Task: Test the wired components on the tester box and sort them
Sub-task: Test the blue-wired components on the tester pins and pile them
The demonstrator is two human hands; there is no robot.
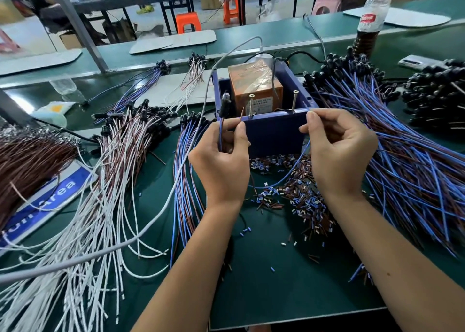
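Observation:
The blue tester box stands open at the table's middle, with an orange transformer inside and two upright screws on its front wall. My left hand pinches a wired component, its black head up beside the box's left wall and a brown lead end close to the left screw. My right hand pinches the blue wire near the right screw; the wire sags between both hands.
Heaps of blue-and-brown wired components lie to the right, white and brown ones to the left, a blue bundle beside my left arm. Cut insulation bits litter the green mat. A bottle stands far right.

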